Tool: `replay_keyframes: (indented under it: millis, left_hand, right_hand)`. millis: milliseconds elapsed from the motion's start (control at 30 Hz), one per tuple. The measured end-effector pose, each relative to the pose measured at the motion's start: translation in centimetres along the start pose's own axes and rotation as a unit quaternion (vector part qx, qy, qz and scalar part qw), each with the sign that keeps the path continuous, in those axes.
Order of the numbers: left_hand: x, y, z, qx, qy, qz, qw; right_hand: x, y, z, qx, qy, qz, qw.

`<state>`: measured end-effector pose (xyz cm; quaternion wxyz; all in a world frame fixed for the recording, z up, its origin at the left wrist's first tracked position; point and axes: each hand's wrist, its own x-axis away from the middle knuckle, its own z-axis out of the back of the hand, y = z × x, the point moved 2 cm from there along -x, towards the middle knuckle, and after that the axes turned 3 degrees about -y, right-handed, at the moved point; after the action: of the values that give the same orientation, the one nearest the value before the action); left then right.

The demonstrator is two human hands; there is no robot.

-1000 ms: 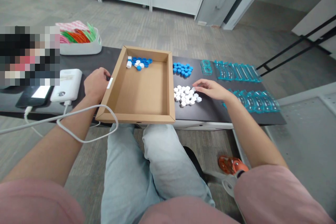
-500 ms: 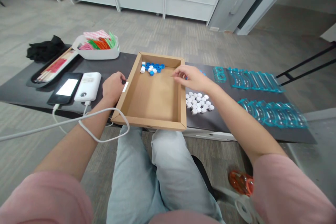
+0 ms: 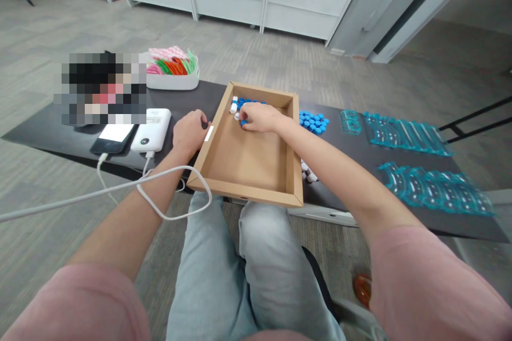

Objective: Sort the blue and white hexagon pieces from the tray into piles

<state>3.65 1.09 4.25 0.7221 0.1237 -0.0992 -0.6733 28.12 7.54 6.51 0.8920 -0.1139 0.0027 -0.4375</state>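
Note:
My right hand (image 3: 259,116) reaches into the cardboard tray (image 3: 245,193), fingers pinched together over the small blocks near its far left corner. Whatever lies between those fingertips is hidden. A white block (image 3: 233,108) and several blue blocks (image 3: 241,102) show around the hand, some joined in a cluster. Curled closed, my left hand (image 3: 189,131) rests on the table against the tray's left wall, with nothing visible in it. Right of the tray sits a pile of blue hexagonal blocks (image 3: 314,122). My right forearm mostly covers the white hexagonal blocks (image 3: 309,172).
Clear teal plastic pieces (image 3: 408,133) lie in rows on the right of the dark table (image 3: 340,154). A phone (image 3: 116,134), a white power bank (image 3: 151,130) and a bin of colourful strips (image 3: 173,80) are left. A white cable (image 3: 176,218) loops over my left forearm.
My right hand has moved left from the tray's right wall to the blocks inside, uncovering the blue pile and covering much of the white one. My left hand stays beside the tray; the view has shifted.

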Motion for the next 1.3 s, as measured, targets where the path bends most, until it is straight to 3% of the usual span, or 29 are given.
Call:
replay_keyframes:
  millis: [133, 233, 367, 467, 533, 633, 800, 1000, 1133, 1233, 1300]
  left_hand:
    - [0.0, 0.0, 0.1, -0.004, -0.006, 0.006, 1.000]
    - [0.0, 0.0, 0.2, -0.001, -0.008, 0.007, 1.000]
    - [0.0, 0.0, 0.4, -0.012, -0.019, 0.004, 1.000]
    - [0.1, 0.0, 0.4, -0.028, -0.028, -0.001, 0.999]
    - [0.0, -0.1, 0.4, -0.036, -0.029, 0.002, 0.999]
    - [-0.2, -0.3, 0.3, -0.039, -0.030, 0.007, 0.999]
    - [-0.5, -0.7, 0.0, -0.031, -0.028, 0.008, 0.999]
    - [-0.5, -0.7, 0.1, -0.016, -0.028, 0.006, 0.999]
    - [-0.3, -0.5, 0.2, -0.004, -0.014, 0.011, 1.000]
    - [-0.2, -0.3, 0.2, -0.009, -0.007, 0.018, 1.000]
    - [-0.2, -0.2, 0.2, -0.007, -0.009, 0.024, 1.000]
  right_hand:
    - [3.1, 0.3, 0.4, -0.104, 0.055, 0.072, 0.990]
    - [7.5, 3.4, 1.7, -0.179, 0.100, 0.069, 0.976]
    - [15.5, 11.4, 3.5, -0.199, 0.172, -0.039, 0.964]
    - [20.6, 17.6, 3.5, -0.179, 0.197, -0.137, 0.954]
    - [22.4, 20.4, 2.7, -0.166, 0.192, -0.177, 0.951]
    - [22.9, 22.1, 1.0, -0.170, 0.166, -0.207, 0.949]
    - [22.2, 21.9, 0.0, -0.241, 0.154, -0.208, 0.935]
    - [22.1, 20.2, 2.1, -0.185, 0.232, -0.174, 0.939]
    - [17.5, 15.0, 2.6, -0.174, 0.197, -0.089, 0.961]
    - [11.5, 9.2, 2.2, -0.132, 0.126, 0.009, 0.983]
    - [7.4, 5.7, 1.7, -0.090, 0.083, 0.034, 0.992]
